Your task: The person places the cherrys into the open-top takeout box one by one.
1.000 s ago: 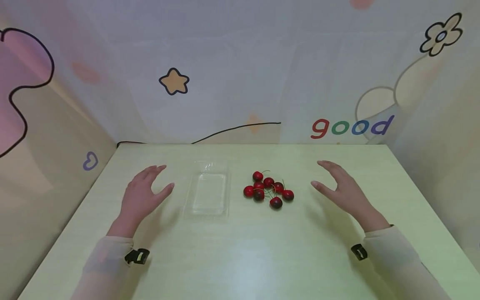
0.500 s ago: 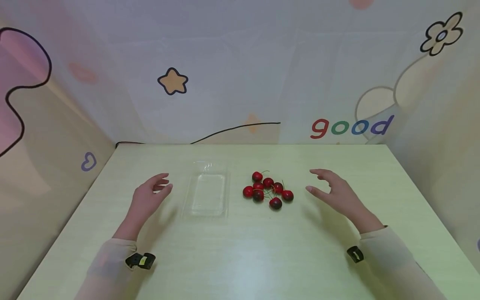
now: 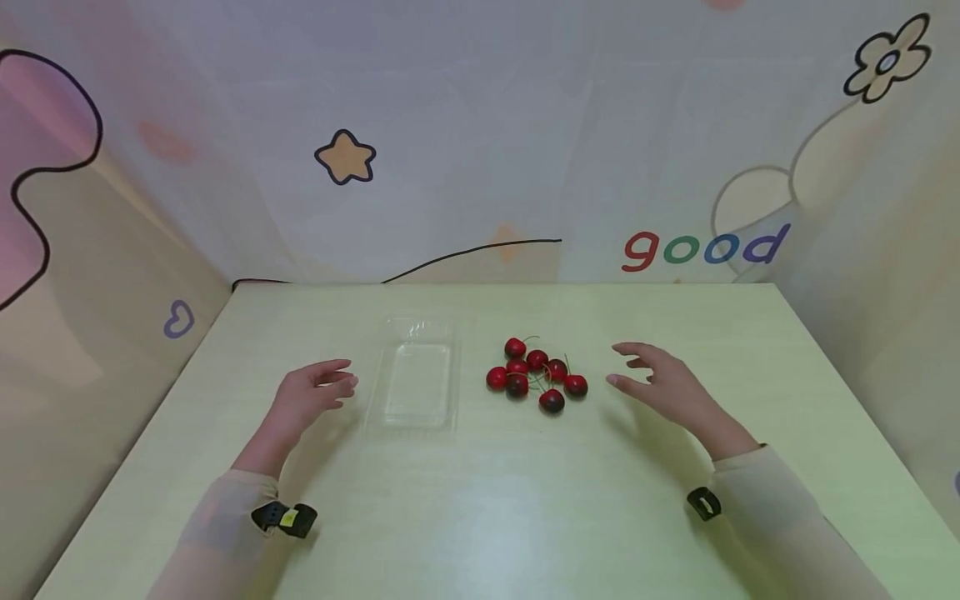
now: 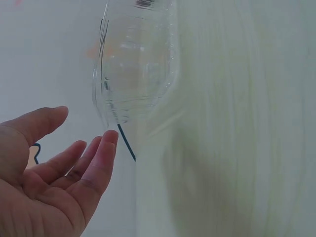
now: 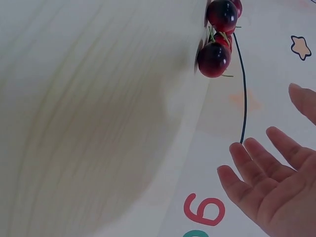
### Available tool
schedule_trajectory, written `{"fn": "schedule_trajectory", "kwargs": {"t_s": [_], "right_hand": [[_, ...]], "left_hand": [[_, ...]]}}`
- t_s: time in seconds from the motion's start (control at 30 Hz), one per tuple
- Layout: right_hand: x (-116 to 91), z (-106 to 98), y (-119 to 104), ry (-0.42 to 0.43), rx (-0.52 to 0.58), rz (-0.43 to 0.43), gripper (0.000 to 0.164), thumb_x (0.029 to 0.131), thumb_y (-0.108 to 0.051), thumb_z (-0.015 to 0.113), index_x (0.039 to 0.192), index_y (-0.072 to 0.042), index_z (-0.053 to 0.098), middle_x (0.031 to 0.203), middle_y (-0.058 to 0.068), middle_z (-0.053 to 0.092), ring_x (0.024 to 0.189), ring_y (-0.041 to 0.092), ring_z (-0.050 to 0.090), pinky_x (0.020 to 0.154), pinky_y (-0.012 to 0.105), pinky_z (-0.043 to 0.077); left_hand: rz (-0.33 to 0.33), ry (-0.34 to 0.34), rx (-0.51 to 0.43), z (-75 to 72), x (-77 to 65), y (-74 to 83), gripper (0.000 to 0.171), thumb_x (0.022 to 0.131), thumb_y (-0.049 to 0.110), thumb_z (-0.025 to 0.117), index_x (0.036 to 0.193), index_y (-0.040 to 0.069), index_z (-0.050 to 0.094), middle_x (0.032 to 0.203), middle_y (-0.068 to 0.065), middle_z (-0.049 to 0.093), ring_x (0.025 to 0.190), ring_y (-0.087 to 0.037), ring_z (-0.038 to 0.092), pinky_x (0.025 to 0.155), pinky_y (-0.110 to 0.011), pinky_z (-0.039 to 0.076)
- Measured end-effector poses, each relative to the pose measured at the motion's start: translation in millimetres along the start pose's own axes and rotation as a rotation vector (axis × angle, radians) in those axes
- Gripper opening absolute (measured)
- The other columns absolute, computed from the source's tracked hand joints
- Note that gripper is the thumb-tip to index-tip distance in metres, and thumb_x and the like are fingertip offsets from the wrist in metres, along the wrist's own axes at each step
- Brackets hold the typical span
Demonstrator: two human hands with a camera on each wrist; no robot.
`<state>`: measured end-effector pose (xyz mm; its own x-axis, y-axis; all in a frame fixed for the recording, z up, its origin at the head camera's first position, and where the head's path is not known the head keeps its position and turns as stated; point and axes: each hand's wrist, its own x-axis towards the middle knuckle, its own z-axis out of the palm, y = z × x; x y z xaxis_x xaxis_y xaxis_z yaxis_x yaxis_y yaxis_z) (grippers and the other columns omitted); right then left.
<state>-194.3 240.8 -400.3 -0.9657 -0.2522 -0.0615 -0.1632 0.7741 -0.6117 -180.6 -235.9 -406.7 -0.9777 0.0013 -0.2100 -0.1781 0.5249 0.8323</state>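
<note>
A clear plastic tray [image 3: 417, 421] lies left of the middle of the table, and its wall [image 4: 136, 64] shows in the left wrist view. Just right of it sit several dark red cherries [image 3: 552, 401], some with green stems; a few cherries [image 5: 214, 59] appear in the right wrist view. My left hand [image 3: 311, 396] hovers left of the tray, fingers loosely bent, holding nothing. To the right of the cherries my right hand [image 3: 663, 387] hangs above the table, thumb and fingers apart, also holding nothing. Neither hand touches the tray or the fruit.
The pale wooden table [image 3: 487, 517] meets a printed backdrop [image 3: 480, 125] at its far edge and along both sides. Dark straps with small devices are on both wrists, one being the left wrist device [image 3: 297, 520].
My left hand has moved right toward the tray, its fingers drawing closer to the thumb. My right hand has shifted slightly left toward the cherries. Tray and cherries have stayed in place.
</note>
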Motion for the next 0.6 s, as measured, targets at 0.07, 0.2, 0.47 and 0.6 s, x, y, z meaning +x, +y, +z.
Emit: {"fn": "schedule_trajectory", "kwargs": {"t_s": [0.07,0.2,0.47,0.6], "right_hand": [[0.8,-0.7,-1.0,-0.013,0.003,0.009,0.061,0.1,-0.033,0.065,0.148,0.0,0.046,0.151,0.028,0.049,0.132,0.048,0.054,0.106,0.061,0.049],[4.6,-0.9,-1.8,-0.05,-0.002,0.024,0.059,0.1,-0.032,0.067,0.146,0.001,0.049,0.148,0.028,0.052,0.13,0.048,0.056,0.102,0.06,0.052],[18.6,5.6,-2.5,-0.164,0.04,0.066,0.057,0.1,-0.031,0.066,0.144,0.001,0.051,0.145,0.028,0.054,0.13,0.045,0.057,0.103,0.056,0.053],[23.4,9.2,-3.2,-0.199,0.049,0.082,0.057,0.099,-0.031,0.066,0.144,0.001,0.052,0.145,0.027,0.055,0.129,0.044,0.057,0.102,0.053,0.054]], "left_hand": [[-0.007,-0.01,-0.016,1.1,0.9,-1.0,0.055,0.103,0.02,0.061,0.15,-0.005,0.045,0.138,-0.029,0.061,0.11,-0.028,0.073,0.092,-0.033,0.061],[-0.028,-0.034,-0.043,3.2,3.7,-2.3,0.055,0.104,0.022,0.06,0.149,-0.005,0.045,0.138,-0.029,0.061,0.104,-0.018,0.074,0.092,-0.033,0.061],[-0.11,-0.086,-0.056,6.5,9.4,-3.7,0.054,0.104,0.025,0.06,0.148,-0.005,0.047,0.141,-0.028,0.06,0.097,-0.011,0.074,0.089,-0.029,0.061],[-0.126,-0.098,-0.089,8.8,9.7,-5.0,0.052,0.104,0.023,0.059,0.146,-0.006,0.049,0.139,-0.029,0.061,0.09,-0.005,0.071,0.085,-0.024,0.061]]}}
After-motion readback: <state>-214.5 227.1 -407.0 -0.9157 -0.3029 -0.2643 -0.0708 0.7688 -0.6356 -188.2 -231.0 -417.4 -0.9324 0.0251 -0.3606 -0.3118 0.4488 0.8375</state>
